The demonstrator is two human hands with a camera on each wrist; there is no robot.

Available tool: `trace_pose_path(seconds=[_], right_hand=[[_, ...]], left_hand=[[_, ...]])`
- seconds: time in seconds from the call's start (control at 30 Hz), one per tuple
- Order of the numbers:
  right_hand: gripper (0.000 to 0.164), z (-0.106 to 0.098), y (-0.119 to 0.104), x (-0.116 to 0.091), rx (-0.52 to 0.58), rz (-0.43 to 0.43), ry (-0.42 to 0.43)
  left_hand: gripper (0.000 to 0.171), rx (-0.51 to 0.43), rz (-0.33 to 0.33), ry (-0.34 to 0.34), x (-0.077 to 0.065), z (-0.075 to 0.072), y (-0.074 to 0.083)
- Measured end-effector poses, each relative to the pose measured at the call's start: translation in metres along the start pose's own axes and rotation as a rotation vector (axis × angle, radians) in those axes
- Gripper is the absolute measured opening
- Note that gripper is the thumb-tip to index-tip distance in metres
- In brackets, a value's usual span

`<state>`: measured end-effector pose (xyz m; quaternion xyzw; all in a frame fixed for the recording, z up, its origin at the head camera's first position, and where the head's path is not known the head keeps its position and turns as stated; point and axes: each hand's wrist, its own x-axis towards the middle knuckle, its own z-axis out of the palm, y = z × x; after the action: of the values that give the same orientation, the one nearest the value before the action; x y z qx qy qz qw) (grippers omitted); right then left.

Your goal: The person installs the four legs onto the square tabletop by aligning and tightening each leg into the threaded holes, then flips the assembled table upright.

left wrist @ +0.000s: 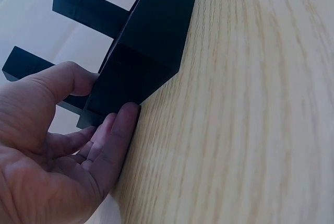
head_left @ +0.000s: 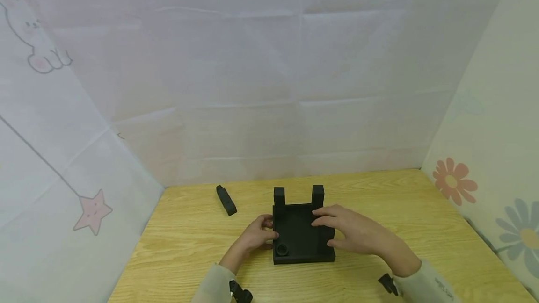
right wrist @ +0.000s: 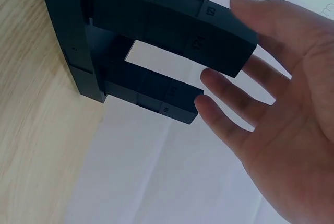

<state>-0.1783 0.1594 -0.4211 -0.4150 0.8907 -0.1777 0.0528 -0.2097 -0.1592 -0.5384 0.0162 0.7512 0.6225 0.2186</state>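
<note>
At the left, a pale wall hanging carries a printed rabbit and, below it, a pink star. On the far left of the wood-grain table lies a loose black piece, long and narrow, its axis slanted, well apart from both hands.

Next comes the left hand, grasping the left side of a black tray — thumb over the rim, fingers against the outer wall. The tray sits on the table between the two hands, toward the near side. Inside its near left corner is a small round piece. Two square posts rise upright at the far edge: the left post and the right post; small markings show on them in the right wrist view.

The right hand hovers at the tray's right side, fingers spread and grasping nothing, close to the right post — whether a fingertip touches it cannot be told. Farther right, the side hanging bears a red flower and a blue-grey flower.
</note>
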Motion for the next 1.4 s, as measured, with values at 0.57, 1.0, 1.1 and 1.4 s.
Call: trace_pose_path(seconds=[0.57,1.0,1.1,1.4], right_hand=[[0.038,0.001,-0.001,0.001,0.052,0.015,-0.062],[0.055,0.010,-0.006,0.003,-0.118,0.038,0.051],[0.057,0.007,-0.008,0.003,-0.106,0.015,0.023],[0.045,0.003,-0.011,0.003,-0.064,-0.059,-0.057]], left_hand=[[0.071,0.029,0.001,0.009,0.000,-0.001,0.001],[0.071,0.016,0.013,0.002,-0.002,0.001,0.000],[0.070,0.014,0.011,0.001,-0.002,0.001,-0.001],[0.071,0.011,0.006,0.004,-0.002,0.002,0.003]])
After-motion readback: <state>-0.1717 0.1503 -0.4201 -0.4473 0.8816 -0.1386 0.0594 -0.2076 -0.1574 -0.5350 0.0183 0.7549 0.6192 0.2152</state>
